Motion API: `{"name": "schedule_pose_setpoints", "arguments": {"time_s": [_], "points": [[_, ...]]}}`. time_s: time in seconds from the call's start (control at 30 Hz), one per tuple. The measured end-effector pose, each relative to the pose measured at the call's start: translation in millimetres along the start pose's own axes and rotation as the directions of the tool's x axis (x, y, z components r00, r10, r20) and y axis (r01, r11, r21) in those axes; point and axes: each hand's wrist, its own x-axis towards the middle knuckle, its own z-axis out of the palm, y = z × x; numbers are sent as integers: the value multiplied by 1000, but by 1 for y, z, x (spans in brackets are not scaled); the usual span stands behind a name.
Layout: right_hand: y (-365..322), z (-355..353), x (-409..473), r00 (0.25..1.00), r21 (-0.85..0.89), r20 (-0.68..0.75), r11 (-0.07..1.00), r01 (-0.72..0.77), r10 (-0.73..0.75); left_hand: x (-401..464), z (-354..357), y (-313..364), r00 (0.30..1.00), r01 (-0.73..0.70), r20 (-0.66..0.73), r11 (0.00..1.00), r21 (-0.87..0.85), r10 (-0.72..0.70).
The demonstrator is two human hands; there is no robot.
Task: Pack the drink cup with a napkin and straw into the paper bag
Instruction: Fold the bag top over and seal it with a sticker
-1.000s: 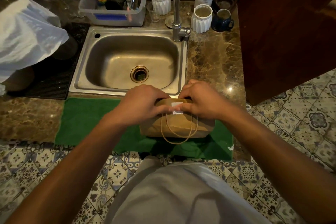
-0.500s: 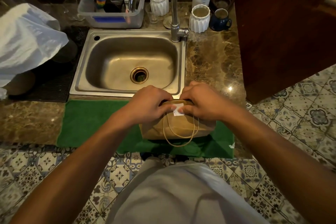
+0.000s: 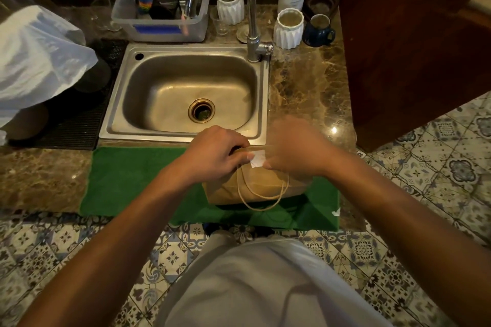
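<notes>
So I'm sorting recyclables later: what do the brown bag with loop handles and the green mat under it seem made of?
The brown bag looks like matte kraft paper, creased, with twisted paper-cord handles. The green mat looks like a napped textile, fuzzy and unshiny; possibly towelling.

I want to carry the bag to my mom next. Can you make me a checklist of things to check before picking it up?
1. Paper bag top folded shut: ok.
2. White sticker on the fold: ok; stuck firmly: cannot tell.
3. Cup, napkin and straw inside: cannot tell, bag is closed.
4. Handles free to grab: ok, hanging down the front.
5. Bag sitting flat on the green mat: ok.
6. Left hand and right hand off the bag: not ok, both press its top.
</notes>
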Motion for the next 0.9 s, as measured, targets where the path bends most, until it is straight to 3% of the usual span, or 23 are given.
{"name": "schedule_pose_setpoints", "arguments": {"time_s": [0.2, 0.43, 0.6, 0.8, 0.9], "points": [[-10, 1, 2, 995, 14, -89, 999, 41, -39, 0, 5, 2, 1000, -2, -10, 1000, -1, 2], [1, -3, -3, 1000, -28, 27, 1000, -5, 6, -1, 4, -2, 1000, 15, -1, 999, -52, -16], [-19, 3, 8, 999, -32, -44, 999, 6, -8, 6, 3, 5, 1000, -7, -4, 998, -69, 7], [-3, 3, 1, 995, -70, -5, 992, -104, 104, -2, 3, -6, 1000, 0, -13, 995, -98, -1], [-10, 4, 4, 995, -70, -81, 996, -63, 57, 2, 6, 2, 1000, -20, -12, 993, -117, 19]]}}
